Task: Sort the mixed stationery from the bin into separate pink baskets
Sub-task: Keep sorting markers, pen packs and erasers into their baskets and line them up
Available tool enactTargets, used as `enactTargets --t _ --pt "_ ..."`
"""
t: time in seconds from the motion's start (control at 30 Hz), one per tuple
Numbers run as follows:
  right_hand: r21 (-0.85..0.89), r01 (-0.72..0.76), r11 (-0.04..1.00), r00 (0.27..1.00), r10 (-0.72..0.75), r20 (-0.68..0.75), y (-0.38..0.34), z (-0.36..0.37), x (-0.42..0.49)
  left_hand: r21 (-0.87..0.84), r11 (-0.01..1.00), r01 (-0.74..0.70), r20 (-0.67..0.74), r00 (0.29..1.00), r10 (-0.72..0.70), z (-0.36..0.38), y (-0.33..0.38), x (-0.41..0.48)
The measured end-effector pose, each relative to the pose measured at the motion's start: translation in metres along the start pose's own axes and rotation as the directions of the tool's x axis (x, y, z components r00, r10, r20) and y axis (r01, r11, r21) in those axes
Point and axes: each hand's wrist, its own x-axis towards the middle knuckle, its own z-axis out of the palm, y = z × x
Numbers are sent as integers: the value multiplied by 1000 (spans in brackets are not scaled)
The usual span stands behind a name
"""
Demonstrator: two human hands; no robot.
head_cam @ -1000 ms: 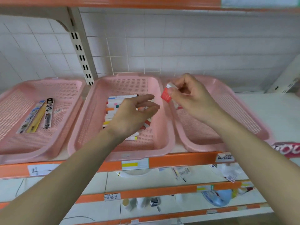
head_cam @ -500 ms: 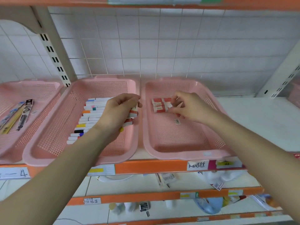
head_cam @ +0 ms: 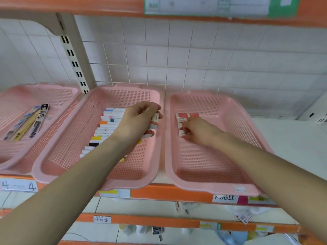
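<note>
My right hand point(head_cam: 198, 131) pinches an eraser point(head_cam: 181, 133), long axis nine-to-three, onto the eraser row point(head_cam: 184, 117) at the right pink basket's point(head_cam: 212, 184) ten o'clock, while my left hand point(head_cam: 136, 121), at nine o'clock beyond the rim, grips spare erasers point(head_cam: 154, 121).

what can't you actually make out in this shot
Head view only.
- Count of small red-and-white erasers in the left hand: its curled fingers cover them.
- Near end of the eraser row in the right pink mesh basket: the right hand covers it.
- White markers in the middle pink mesh basket: left forearm hides some.
- Left pink mesh basket: cut by the frame edge.
- Shelf labels: blurred.
</note>
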Motion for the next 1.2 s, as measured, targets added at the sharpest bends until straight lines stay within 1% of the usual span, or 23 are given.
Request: enactTargets --t 0.07,0.17,0.27,0.3,0.33,0.37,0.43,0.47,0.53,0.57,0.6,0.63,0.7,0.77,0.87,0.97,1.0,1.07,1.2 --pt "-5 -14 1000 1000 14 -3 -2 -1 4 -3 1000 4 0 1000 -4 -1 0 2" --pt "-34 -45 998 999 46 1 -1 1 9 45 999 -7 5 1000 7 -3 -1 6" --pt "-5 -57 998 998 57 -9 -2 -4 6 67 998 -13 32 999 11 -4 -2 7" --pt "5 -58 998 997 58 -44 -5 -8 3 71 997 -10 40 999 7 -4 -2 7" --pt "31 -48 998 992 52 -111 -8 -12 0 73 997 -6 47 999 3 -3 -2 7" --pt "95 -23 995 978 42 -204 -12 -17 -4 72 997 -3 54 999 -1 -3 -2 7" --pt "267 97 959 915 20 -403 -24 -29 -16 55 998 5 80 997 -9 -3 0 8" --pt "314 168 934 881 0 -473 -32 -36 -22 45 999 4 97 995 -8 -2 0 7" --pt "314 277 908 824 -56 -564 -47 -47 -35 42 999 -22 121 993 17 0 2 5" --pt "316 302 899 803 -61 -593 -54 -51 -40 49 998 -48 122 992 42 2 2 4" --pt "347 306 887 796 -38 -604 -61 -55 -45 50 996 -72 120 991 66 3 3 3" --pt "399 293 869 807 0 -591 -67 -57 -49 44 995 -91 120 989 85 6 5 1" --pt "491 237 838 858 57 -511 -78 -59 -56 47 991 -122 135 984 115 10 6 -2" --pt "539 203 818 893 72 -444 -84 -55 -60 91 982 -164 168 975 147 14 6 -6" --pt "622 179 762 903 123 -411 -86 -52 -63 140 973 -181 199 968 152 20 5 -12" --pt "722 141 677 903 211 -373 -86 -51 -70 170 970 -173 200 970 137 23 3 -18" --pt "725 131 676 899 227 -374 -85 -51 -72 187 965 -181 201 969 143 24 3 -19" --pt "697 94 711 894 248 -374 -85 -48 -74 215 956 -199 202 967 156 27 2 -19" --pt "640 13 768 878 299 -375 -73 -47 -77 201 960 -194 165 973 162 33 1 -18"
